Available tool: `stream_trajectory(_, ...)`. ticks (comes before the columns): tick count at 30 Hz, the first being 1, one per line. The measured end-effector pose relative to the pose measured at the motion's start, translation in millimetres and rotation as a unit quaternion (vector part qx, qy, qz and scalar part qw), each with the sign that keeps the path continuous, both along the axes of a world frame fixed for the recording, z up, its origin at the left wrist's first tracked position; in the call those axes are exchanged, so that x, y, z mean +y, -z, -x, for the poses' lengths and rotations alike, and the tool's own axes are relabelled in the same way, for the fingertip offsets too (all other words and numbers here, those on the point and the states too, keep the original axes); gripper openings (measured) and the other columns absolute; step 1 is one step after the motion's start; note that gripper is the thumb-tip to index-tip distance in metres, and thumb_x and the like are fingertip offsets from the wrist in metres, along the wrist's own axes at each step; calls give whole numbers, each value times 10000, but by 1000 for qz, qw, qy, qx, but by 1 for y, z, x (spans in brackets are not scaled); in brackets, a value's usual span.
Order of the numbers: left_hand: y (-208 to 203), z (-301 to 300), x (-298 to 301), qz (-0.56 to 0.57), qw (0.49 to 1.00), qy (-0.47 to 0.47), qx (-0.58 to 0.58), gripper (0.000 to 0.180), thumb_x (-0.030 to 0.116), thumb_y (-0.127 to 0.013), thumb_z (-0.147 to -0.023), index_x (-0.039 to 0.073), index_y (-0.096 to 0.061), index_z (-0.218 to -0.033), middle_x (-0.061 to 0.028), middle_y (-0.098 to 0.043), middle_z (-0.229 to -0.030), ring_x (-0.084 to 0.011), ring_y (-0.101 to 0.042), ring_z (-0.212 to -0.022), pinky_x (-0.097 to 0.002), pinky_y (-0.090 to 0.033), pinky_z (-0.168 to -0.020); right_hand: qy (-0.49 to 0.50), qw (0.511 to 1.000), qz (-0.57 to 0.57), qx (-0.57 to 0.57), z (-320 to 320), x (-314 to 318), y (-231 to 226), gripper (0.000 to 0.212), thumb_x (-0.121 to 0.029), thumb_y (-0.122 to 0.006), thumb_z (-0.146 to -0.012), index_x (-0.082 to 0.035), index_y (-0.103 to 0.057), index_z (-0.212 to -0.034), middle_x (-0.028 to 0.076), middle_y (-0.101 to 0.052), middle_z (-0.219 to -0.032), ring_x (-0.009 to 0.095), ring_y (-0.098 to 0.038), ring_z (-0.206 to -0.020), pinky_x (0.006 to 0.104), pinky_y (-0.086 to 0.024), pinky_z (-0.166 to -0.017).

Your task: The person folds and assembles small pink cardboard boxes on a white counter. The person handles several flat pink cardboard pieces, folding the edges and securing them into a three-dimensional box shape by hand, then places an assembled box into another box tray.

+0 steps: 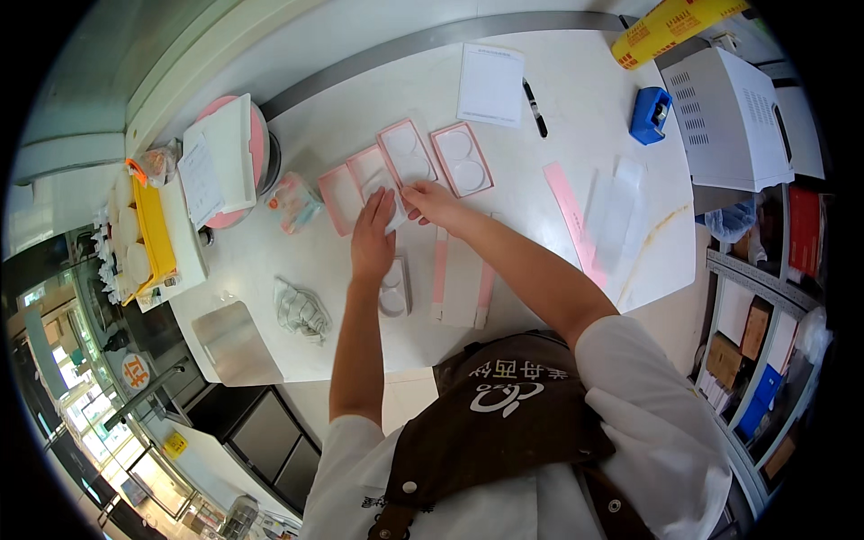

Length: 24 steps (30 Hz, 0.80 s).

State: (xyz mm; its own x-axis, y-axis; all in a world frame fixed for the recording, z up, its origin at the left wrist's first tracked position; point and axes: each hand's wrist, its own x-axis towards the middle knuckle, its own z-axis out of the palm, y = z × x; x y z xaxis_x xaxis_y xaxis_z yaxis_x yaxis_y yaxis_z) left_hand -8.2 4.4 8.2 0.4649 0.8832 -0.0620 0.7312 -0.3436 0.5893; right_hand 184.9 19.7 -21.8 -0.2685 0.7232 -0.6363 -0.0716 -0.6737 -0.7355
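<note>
A small white insert [398, 212] sits between my two hands, over the near end of an open pink box [367, 160]. My left hand [372, 229] has its fingers nearly straight along the insert's left side, the thumb by its lower edge. From the right, my right hand [434, 203] grips the insert with bent fingers. Left of them lies another shallow pink box [339, 196]. Two pink boxes beyond, one [408, 155] touching the middle box and one [463, 162] farther right, hold white inserts with two round wells. A loose two-well insert [393, 290] lies below my left hand.
Nearby are a pink-edged clear sleeve [463, 279], a pink strip [574, 220], clear plastic sheets [617, 216], crumpled plastic [301, 310] and a plastic bag [294, 202]. Farther off are paper [490, 85], a pen [535, 108], a blue tape dispenser [650, 115] and a metal plate [237, 344].
</note>
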Motion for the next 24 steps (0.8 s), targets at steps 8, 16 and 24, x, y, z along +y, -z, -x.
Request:
stream_trajectory(8,33,7,85,-86,981,102,137,764,362,-747,-859,164,-431,-1526,-122,-398,-1599,-368,-360,-1479,-547,-319,-1194,-21,998,-6,-56,-54,-83,26,255,-260,-527,-1041,-66,-627,-1173,19,-661,-996,106,-605,-813,270,-505,-723)
stream_trajectory(16,59,23,145,-83,983,51,158,698,406,-646,-945,224,-394,-1570,-116,-341,-1640,-360,-310,-1510,-555,-335,-1183,-62,994,16,-87,-72,-173,26,268,-203,-493,-1037,-40,-614,-1212,59,-666,-993,130,-606,-839,306,-517,-754)
stream_trajectory(24,38,-10,110,-56,959,54,274,630,390,-558,-993,215,-385,-1573,-139,-346,-1632,-381,-272,-1523,-596,-281,-1197,-88,988,-17,-125,-55,-176,1,267,-193,-537,-987,-27,-646,-1165,80,-686,-929,210,-659,-878,374,-519,-810)
